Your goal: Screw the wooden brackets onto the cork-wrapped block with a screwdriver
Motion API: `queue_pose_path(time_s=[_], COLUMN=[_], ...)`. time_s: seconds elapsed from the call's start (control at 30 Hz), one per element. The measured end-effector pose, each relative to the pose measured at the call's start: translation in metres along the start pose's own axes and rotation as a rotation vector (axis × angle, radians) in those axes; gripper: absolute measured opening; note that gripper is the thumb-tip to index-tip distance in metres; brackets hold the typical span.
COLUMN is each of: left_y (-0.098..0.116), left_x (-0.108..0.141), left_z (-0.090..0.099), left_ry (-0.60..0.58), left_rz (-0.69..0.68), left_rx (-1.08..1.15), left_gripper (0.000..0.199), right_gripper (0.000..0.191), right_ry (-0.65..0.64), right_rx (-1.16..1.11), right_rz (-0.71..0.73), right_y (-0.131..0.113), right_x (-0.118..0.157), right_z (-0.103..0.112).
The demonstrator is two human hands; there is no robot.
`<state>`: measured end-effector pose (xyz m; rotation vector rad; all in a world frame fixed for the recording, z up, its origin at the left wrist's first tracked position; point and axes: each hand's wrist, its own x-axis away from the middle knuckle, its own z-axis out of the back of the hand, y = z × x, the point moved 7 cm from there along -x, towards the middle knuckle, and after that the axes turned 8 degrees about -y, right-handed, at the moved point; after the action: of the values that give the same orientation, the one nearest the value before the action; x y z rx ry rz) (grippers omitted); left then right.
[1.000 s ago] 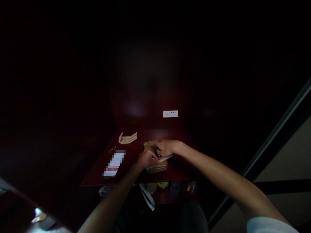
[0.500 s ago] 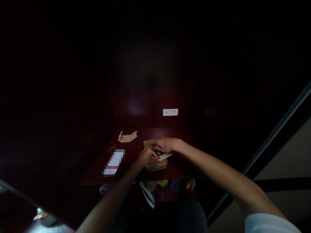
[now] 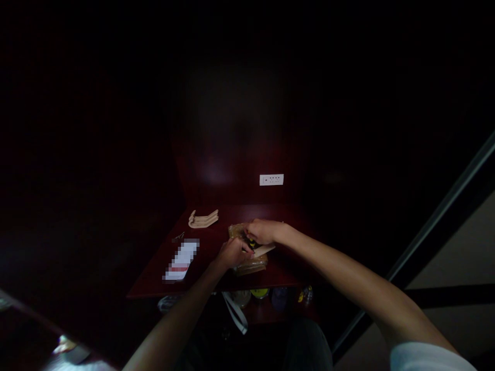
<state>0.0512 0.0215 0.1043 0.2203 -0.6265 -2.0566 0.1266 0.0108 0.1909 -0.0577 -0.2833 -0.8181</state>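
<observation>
On the counter (image 3: pixel 209 281), a pale blurred-out rectangle (image 3: pixel 181 262) lies well to the left of a film-wrapped brown package (image 3: pixel 250 266), with a small pointed object (image 3: pixel 178 237) just past its far end. A stack of tan curved pieces (image 3: pixel 203 219) rests to the package's left and farther back. The person's left hand (image 3: pixel 233 252) comes in over the package's left side, thumb and fingers closed in a narrow pinch on the left end of a flat pale strip (image 3: pixel 265 250). That strip lies over the package, its long axis slanting from the left fingertips rightward and slightly away from the person, its free end reaching past the package's right edge. Over the package, on the strip's far side, sits a dark item with yellow marks (image 3: pixel 252 243), under the curled fingers of the right hand (image 3: pixel 263 232); in this dim light the right hand appears to grip it, though its shape cannot be made out. The left hand is nearer the strip's held end.
</observation>
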Motion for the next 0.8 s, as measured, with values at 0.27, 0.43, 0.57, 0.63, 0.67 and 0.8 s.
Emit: queue_pose_path(time_s=[0.27,0.43,0.57,0.63,0.67,0.8], left_y=[-0.001,0.0,-0.002,-0.003,-0.003,-0.003], left_x=[0.0,0.0,-0.002,-0.002,-0.002,-0.003], left_z=[0.0,0.0,0.0,0.0,0.0,0.0], left_ry=[0.005,0.019,0.032,0.032,0.03,0.026], left_rz=[0.024,-0.005,-0.012,-0.015,-0.02,-0.057], left_rx=[-0.021,-0.017,-0.014,-0.023,-0.028,-0.028], left_gripper=[0.025,0.024,0.023,0.023,0.023,0.023], right_gripper=[0.043,0.041,0.026,0.025,0.025,0.023], right_ry=[0.044,-0.033,-0.026,0.006,0.015,-0.011], right_rx=[0.009,-0.053,-0.042,-0.052,-0.057,-0.055], right_rz=[-0.098,-0.127,-0.031,0.015,0.027,0.025], right_y=[0.006,0.006,-0.002,-0.007,-0.008,-0.008], right_x=[-0.002,-0.002,0.002,0.005,0.006,0.006], right_z=[0.003,0.0,0.004,0.007,0.008,0.004])
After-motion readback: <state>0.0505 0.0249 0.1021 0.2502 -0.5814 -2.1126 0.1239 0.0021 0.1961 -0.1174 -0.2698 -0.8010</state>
